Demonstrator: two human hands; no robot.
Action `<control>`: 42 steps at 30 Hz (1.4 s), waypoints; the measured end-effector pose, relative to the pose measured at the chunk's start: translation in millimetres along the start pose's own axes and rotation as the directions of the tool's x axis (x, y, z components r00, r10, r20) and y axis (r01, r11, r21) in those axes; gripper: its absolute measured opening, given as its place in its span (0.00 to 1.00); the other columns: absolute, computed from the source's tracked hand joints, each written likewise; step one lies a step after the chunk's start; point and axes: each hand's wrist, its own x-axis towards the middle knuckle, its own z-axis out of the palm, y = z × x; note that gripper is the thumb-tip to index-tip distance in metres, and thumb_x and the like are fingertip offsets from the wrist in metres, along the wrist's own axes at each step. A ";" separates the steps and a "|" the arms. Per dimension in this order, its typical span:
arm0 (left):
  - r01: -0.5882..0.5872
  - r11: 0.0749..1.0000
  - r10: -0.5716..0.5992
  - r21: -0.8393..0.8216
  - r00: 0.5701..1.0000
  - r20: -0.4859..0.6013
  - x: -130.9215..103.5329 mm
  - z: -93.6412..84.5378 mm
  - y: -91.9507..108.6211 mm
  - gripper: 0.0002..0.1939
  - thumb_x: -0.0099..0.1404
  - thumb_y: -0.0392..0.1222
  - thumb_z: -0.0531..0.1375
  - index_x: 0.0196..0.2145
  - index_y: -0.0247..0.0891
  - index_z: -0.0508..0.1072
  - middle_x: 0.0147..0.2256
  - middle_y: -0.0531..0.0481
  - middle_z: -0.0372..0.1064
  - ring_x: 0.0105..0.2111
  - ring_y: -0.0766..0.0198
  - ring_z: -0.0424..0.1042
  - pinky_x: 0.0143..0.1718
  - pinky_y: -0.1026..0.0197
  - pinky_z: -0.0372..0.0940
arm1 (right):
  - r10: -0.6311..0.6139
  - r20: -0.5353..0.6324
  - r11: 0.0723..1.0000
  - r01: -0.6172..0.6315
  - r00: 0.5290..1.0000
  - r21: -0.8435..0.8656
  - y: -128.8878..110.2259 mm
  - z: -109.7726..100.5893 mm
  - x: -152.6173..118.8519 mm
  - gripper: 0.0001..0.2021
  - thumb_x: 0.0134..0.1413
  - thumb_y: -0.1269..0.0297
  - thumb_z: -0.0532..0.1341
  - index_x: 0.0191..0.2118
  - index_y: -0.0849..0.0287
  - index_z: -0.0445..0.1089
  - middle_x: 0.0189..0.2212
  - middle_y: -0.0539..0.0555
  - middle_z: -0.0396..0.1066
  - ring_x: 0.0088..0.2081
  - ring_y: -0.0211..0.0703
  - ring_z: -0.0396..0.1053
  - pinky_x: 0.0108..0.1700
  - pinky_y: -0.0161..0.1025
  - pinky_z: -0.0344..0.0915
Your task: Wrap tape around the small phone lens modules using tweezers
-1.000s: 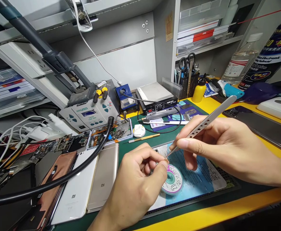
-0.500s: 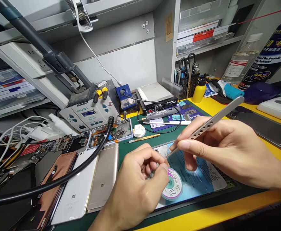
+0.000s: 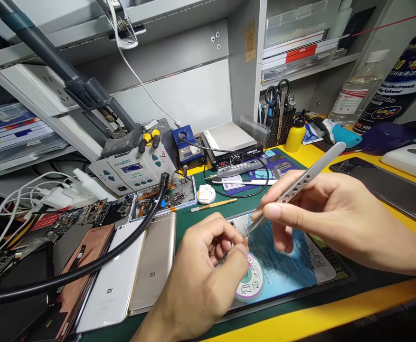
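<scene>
The left hand (image 3: 206, 273), curled inward, pinches a copper-coloured strip (image 3: 245, 242) above the round spool (image 3: 251, 282), while the right hand's (image 3: 331, 221) nearly closed fingers hold slanting tweezers (image 3: 298, 183), tips beside the left fingertips.

smooth metal tweezers (image 3: 321, 165), glossy plastic spool (image 3: 251, 280)

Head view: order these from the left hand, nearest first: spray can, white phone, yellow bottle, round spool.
1. Round spool, partly hidden behind the left hand.
2. White phone, left, past the gold phone.
3. Yellow bottle, back right.
4. Spray can, farther right.
</scene>
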 end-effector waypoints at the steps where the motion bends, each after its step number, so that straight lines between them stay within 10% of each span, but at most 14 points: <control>1: -0.004 1.000 0.004 -0.007 1.000 0.000 0.1 0.1 -0.7 0.07 0.61 0.39 0.62 0.26 0.37 0.71 0.28 0.54 0.64 0.27 0.67 0.62 0.27 0.66 0.59 | 0.012 0.003 0.999 -0.012 1.000 0.030 0.4 -0.9 0.9 0.09 0.56 0.57 0.73 0.35 0.53 0.76 0.20 0.50 0.79 0.20 0.42 0.77 0.24 0.32 0.75; 42: -0.018 0.999 0.017 -0.037 1.000 -0.013 1.8 -0.7 -3.4 0.09 0.62 0.37 0.63 0.25 0.37 0.70 0.27 0.56 0.61 0.26 0.69 0.59 0.26 0.66 0.56 | 0.116 0.162 0.959 -0.153 0.980 0.238 10.1 -3.3 6.3 0.04 0.58 0.67 0.71 0.37 0.58 0.77 0.20 0.51 0.80 0.21 0.41 0.77 0.26 0.31 0.75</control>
